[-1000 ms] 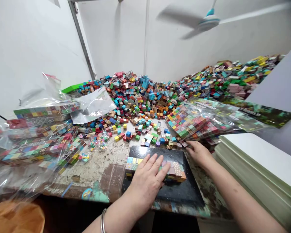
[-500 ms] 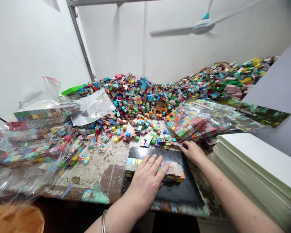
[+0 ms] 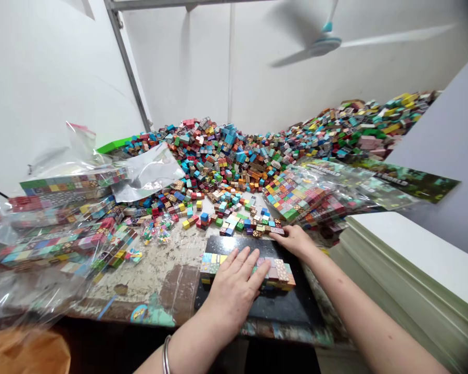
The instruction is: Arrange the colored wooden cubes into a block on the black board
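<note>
Crosswise: block row [image 3: 282, 272], long axis left-right | left grip [image 3: 236, 285] spread atop | (right grip [image 3: 297, 242]: cannot tell)

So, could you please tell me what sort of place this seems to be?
Probably a workshop or packing room: there is a huge heap of colourful blocks, plastic-bagged blocks in front of it, and a worn, stained worktable.

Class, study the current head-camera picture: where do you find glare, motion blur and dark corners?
In the head view, glare whitens part of the far edge of the black board and streaks the clear plastic at left; in the same view, the fan shows motion-blurred blades, the upper right corner darkens, and the left hand looks reasonably sharp.
</note>
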`<state>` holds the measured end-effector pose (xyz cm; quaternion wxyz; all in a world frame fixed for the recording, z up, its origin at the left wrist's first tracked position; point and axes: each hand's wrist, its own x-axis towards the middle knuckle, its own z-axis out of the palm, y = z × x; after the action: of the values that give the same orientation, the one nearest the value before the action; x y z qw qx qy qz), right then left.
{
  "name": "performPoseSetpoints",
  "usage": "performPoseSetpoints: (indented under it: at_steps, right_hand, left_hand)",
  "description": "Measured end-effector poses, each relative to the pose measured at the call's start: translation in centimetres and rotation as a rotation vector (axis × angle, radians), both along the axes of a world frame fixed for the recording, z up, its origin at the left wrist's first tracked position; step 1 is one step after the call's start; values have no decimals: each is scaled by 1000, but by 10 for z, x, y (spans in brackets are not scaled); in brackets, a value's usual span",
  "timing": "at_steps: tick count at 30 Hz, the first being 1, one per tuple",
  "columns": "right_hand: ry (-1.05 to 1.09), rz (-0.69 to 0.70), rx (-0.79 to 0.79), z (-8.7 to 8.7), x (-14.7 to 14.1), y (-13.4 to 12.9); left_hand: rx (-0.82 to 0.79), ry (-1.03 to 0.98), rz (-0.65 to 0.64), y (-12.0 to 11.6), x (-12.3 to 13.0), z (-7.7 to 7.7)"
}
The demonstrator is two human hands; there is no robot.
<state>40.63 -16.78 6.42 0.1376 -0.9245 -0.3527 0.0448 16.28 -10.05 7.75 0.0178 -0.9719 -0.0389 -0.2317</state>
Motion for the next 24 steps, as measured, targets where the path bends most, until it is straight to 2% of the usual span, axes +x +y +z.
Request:
performPoseSetpoints:
  at_steps: [7, 13, 17, 20, 24]
  right_hand:
    - [-19, -118, -4, 0, -11, 14]
    - [40, -73, 117, 1, -9, 6]
    - [127, 20, 251, 8, -14, -12]
    - [209, 50, 357, 18, -26, -34]
    - [452, 127, 520, 36, -49, -69]
  left_hand:
    - [22, -11, 13, 0, 0, -2]
    - [34, -14, 19, 1, -1, -4]
    - [31, -5, 16, 1, 0, -4]
    - [17, 4, 12, 1, 0, -4]
    - [10, 10, 10, 1, -1, -3]
